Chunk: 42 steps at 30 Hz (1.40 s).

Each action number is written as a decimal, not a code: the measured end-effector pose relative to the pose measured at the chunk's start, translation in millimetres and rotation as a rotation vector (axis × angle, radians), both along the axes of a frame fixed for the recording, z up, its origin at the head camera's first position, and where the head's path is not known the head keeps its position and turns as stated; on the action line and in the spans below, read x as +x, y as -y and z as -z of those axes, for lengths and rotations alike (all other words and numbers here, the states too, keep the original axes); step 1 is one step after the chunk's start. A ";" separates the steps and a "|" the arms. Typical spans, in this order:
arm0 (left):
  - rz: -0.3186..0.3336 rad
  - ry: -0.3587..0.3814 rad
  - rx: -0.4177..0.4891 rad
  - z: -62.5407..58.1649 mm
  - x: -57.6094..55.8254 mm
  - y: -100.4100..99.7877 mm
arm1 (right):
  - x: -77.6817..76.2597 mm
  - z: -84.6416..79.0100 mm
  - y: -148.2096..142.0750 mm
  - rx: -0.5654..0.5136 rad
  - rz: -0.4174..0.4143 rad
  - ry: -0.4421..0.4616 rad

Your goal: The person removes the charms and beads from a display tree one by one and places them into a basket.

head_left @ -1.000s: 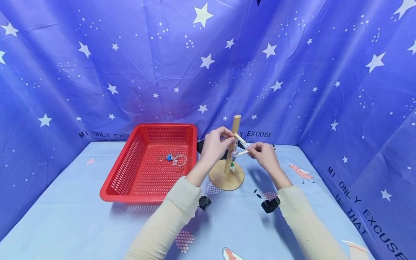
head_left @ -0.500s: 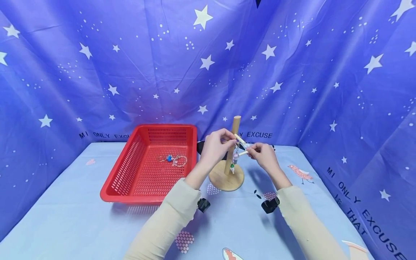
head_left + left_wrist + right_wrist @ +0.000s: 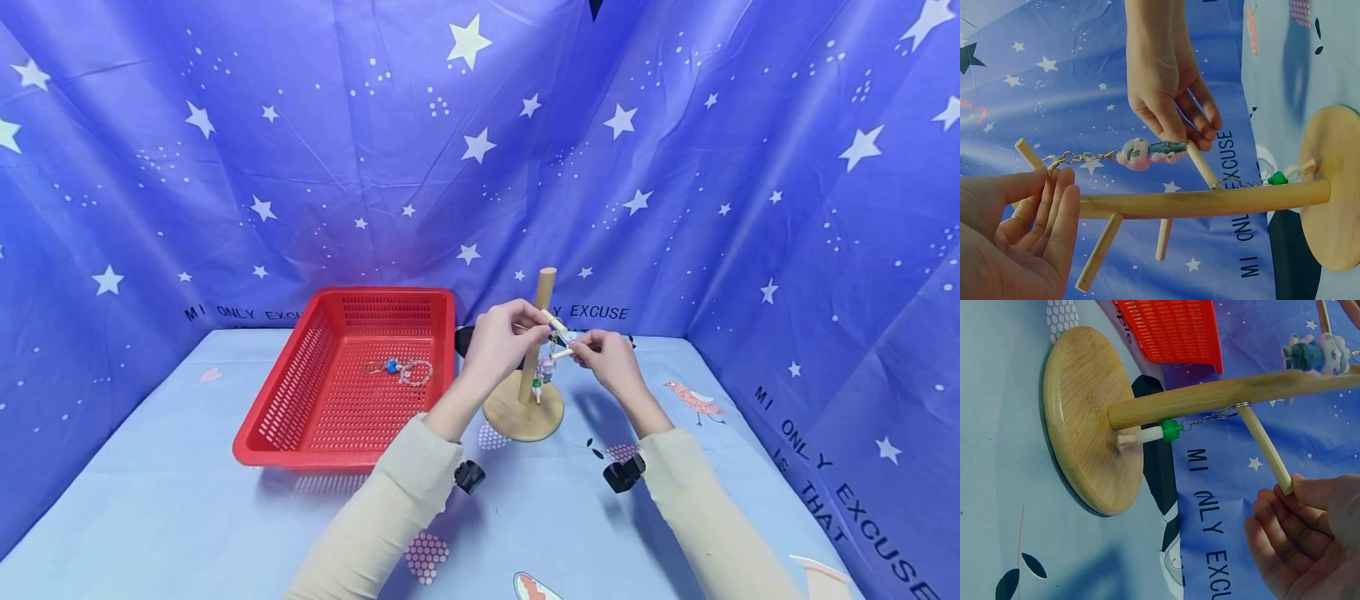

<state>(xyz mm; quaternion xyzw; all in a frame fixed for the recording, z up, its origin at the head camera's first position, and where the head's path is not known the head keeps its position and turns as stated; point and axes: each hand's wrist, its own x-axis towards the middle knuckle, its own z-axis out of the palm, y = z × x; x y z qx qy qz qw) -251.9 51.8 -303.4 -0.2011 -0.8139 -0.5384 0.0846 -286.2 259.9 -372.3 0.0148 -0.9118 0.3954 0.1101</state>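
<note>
Keychain [image 3: 1134, 155] hangs just below the pinching left fingers [image 3: 1067, 215].

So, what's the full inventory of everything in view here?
Basket: one, red, left on the tablecloth
Blue charm: one, blue, in the basket
Beaded loop: one, pale pink, beside the charm
Stand: one, tan, right of the basket
Pegs: at least four, pale wood, on the stand
Figure keychain: one, pink and grey-blue, near an upper peg
Green-topped keychain: one, green and white, hanging on the lower peg
Tablecloth: one, light blue, underneath
Backdrop: blue-purple, starred, behind
Wrist devices: two, black, on the wrists
Sleeves: two, cream, on the arms
Left hand: one, bare, pinching the figure keychain's ring end
Right hand: one, bare, pinching the lower peg's tip
</note>
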 end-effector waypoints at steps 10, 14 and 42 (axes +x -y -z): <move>0.025 0.013 0.015 -3.5 4.9 0.0 | 0.3 1.1 1.0 -0.025 0.001 -0.015; 0.036 0.012 0.004 -3.9 6.5 -0.2 | 1.1 0.8 0.6 -0.015 0.004 -0.008; 0.095 -0.031 -0.042 -7.9 15.8 4.4 | 0.7 -0.1 -0.1 0.032 0.000 -0.002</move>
